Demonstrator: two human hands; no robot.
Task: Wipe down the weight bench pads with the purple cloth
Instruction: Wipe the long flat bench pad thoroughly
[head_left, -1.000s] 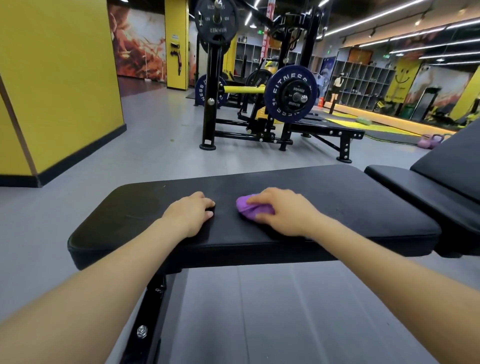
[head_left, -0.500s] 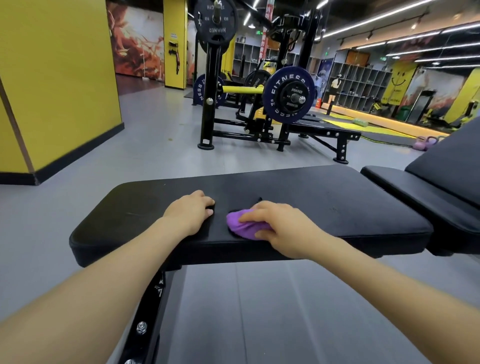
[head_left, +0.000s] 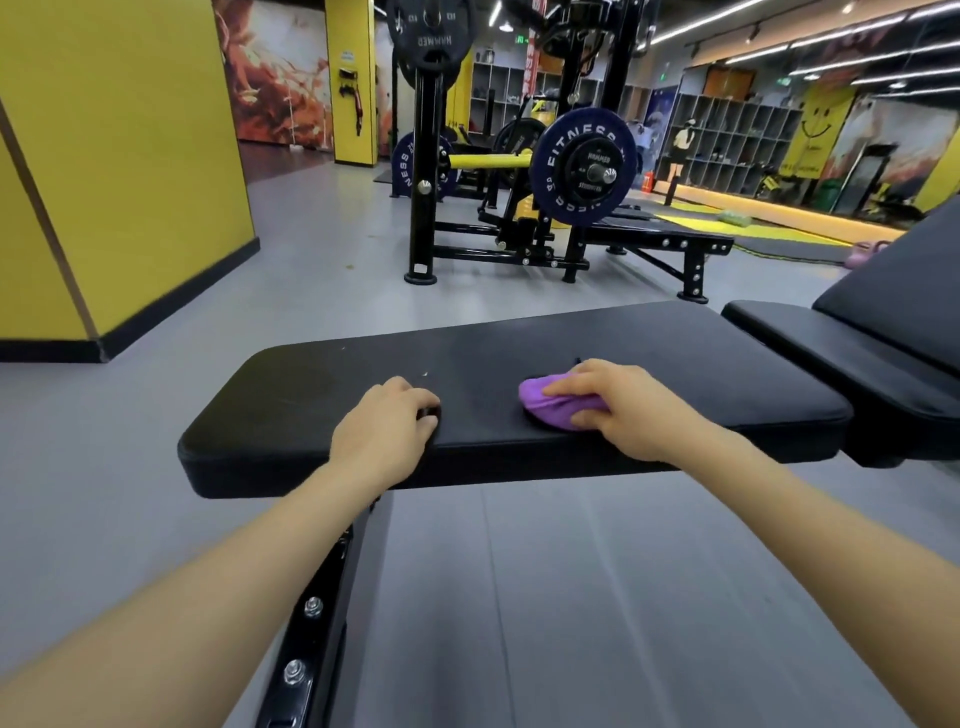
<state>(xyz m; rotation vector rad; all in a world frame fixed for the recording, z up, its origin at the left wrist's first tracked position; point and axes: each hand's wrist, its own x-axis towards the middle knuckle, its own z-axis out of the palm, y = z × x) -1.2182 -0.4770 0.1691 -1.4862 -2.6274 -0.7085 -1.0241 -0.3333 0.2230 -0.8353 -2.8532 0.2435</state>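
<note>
Wiping is under way on the flat pad: the cloth is bunched under the curled right hand near its right end. Left hand is rested, fingers curled, mid-pad. Next, the adjoining pad should be reached.

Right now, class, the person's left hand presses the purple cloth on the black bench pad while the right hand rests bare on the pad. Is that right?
Not quite: the hands are swapped. In the head view the right hand presses the purple cloth on the black bench pad, while the left hand rests bare on the pad. The rest stands.
</note>
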